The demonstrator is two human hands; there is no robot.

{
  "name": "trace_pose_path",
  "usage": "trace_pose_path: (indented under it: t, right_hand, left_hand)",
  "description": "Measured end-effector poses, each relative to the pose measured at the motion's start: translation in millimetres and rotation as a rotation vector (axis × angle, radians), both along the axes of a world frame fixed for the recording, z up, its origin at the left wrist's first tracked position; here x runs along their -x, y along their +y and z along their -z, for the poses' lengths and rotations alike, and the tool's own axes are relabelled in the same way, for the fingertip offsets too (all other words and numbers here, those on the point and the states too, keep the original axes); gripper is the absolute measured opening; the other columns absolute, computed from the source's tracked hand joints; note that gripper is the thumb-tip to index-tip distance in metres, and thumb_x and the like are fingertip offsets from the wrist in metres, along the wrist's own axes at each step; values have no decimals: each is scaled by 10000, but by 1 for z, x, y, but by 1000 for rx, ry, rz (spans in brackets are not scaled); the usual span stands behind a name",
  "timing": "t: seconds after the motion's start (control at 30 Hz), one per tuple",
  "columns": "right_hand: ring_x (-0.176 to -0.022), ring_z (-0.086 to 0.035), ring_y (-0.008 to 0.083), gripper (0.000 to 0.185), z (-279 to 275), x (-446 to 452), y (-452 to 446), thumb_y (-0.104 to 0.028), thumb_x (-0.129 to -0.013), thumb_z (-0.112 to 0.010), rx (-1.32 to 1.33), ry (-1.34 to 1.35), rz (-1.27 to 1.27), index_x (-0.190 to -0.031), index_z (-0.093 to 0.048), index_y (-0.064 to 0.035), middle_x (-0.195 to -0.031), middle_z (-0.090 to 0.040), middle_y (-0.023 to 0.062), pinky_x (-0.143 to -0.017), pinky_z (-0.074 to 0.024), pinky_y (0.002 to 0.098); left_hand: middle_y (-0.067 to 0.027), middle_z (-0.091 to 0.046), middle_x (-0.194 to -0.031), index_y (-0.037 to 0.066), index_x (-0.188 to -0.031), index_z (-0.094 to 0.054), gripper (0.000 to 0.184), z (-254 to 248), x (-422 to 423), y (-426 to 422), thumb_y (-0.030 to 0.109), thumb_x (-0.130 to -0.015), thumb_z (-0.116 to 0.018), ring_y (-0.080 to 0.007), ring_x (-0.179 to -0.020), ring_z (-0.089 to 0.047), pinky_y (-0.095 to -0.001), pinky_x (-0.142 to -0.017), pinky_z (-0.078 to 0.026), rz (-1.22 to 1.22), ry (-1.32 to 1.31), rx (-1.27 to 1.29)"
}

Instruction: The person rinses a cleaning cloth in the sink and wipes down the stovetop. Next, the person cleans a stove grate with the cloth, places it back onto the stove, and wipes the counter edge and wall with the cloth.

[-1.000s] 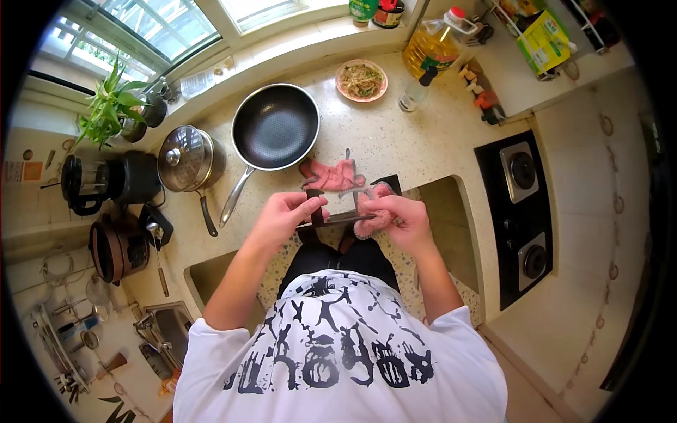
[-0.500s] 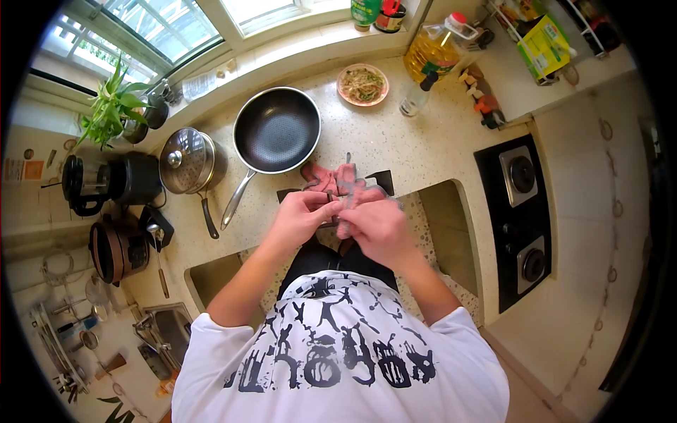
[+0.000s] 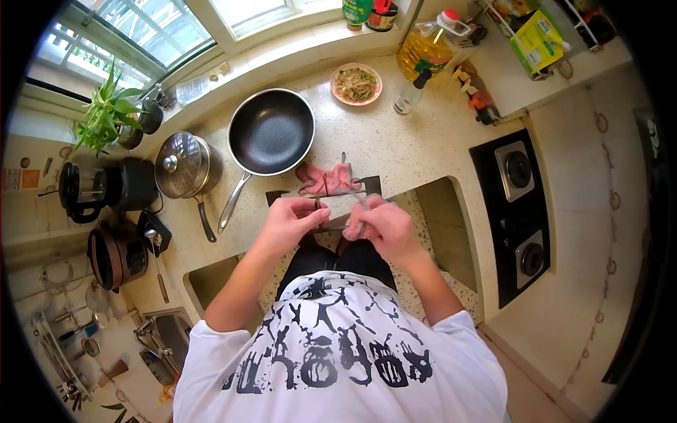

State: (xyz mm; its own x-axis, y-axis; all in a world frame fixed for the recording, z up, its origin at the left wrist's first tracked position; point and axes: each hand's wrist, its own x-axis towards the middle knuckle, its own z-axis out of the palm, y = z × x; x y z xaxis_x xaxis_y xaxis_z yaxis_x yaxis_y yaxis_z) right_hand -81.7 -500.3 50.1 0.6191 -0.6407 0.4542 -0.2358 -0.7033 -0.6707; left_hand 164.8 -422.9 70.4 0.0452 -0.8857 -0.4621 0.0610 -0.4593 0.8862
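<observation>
Right grip [image 3: 386, 224], its back upward, pinches pink cloth [image 3: 357, 225].

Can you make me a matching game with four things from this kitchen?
Things:
1. right hand
2. frying pan
3. pot
4. jug of yellow liquid

Clues:
A. topped with a red cap
B. black inside, with no lid on
C. holding a pink cloth
D. covered by a see-through lid

Right pairs: 1-C, 2-B, 3-D, 4-A
</observation>
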Motion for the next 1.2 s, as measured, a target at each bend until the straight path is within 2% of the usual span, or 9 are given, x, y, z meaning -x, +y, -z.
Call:
trace_pose_path:
  t: [0.1, 0.3, 0.47, 0.63, 0.73, 0.8, 0.97, 1.07, 1.2]
  right_hand:
    - [-909, -691, 314, 348, 16, 17, -3, -42, -755, -800, -47, -3, -10, -1084, -705, -107, -924, -699, 102, -769, -573, 385]
    - [-858, -672, 165, 304, 20, 24, 22, 60, -848, -735, -544, -311, 124, -1111, -677, -80, -975, -717, 77, -781, -568, 341]
    - [-785, -591, 133, 142, 8, 32, 8, -106, -974, -654, -657, -832, 124, -1071, -564, -55, -979, -677, 60, -791, -537, 323]
    - [-815, -609, 172, 125, 14, 76, -11, -174, -1027, -571, -890, -989, 359, -1068, -560, -56, -980, -658, 81, -771, -540, 334]
    - [-963, -607, 124, 141, 25, 87, 3, -183, -990, -578, -999, -734, 291, -1051, -601, -58, -1087, -645, 51, -861, -505, 287]
    - [-997, -624, 136, 197, 35, 81, 7, -56, -919, -662, -1012, -639, 185, -1111, -623, -69, -1109, -649, 31, -914, -512, 308]
    - [-991, -634, 123, 273, 42, 42, 6, 44, -847, -724, -362, -138, 237, -1099, -663, -43, -1057, -665, 26, -909, -518, 325]
    - [-876, -647, 93, 196, 35, 36, -7, 48, -854, -715, -317, -49, 135, -1036, -681, -16, -932, -673, 30, -784, -532, 281]
    - [-791, -703, 216, 241, 8, 20, 6, -4, -771, -810, -615, -170, 176, -986, -711, -47, -885, -727, 95, -748, -558, 317]
  left_hand:
    - [-73, -739, -913, -62, -1058, -723, 246, -12, 3, 2, 159, -951, -742, -131, -831, -686, -276, -793, -547, 1, 4, -8]
    - [-100, -751, -929, -71, -1104, -712, 278, -15, -4, -1, 170, -966, -718, -150, -847, -705, -289, -808, -557, 39, 6, -10]
    - [-109, -756, -933, -77, -1135, -706, 327, -19, -9, 0, 213, -984, -686, -171, -867, -718, -308, -829, -561, 49, 79, -53]
    - [-126, -758, -946, -79, -1147, -701, 326, -22, -16, 6, 198, -978, -673, -187, -893, -725, -320, -852, -562, 99, 91, -30]
    - [-135, -760, -948, -78, -1139, -704, 331, -23, -24, 8, 204, -969, -672, -197, -886, -731, -332, -852, -572, 83, 156, 22]
    - [-138, -762, -947, -77, -1130, -708, 343, -24, -32, 7, 219, -961, -678, -201, -873, -735, -343, -842, -584, 71, 190, 47]
    - [-140, -763, -927, -80, -1116, -711, 386, -27, -48, 0, 264, -941, -693, -198, -835, -741, -355, -807, -608, 64, 207, 65]
    - [-149, -759, -946, -88, -1129, -702, 387, -16, -61, 1, 253, -953, -653, -213, -865, -743, -362, -817, -607, 50, 247, 61]
    - [-169, -749, -1027, -104, -1157, -679, 389, 4, -82, 1, 234, -984, -598, -249, -919, -742, -387, -863, -597, -2, 394, 71]
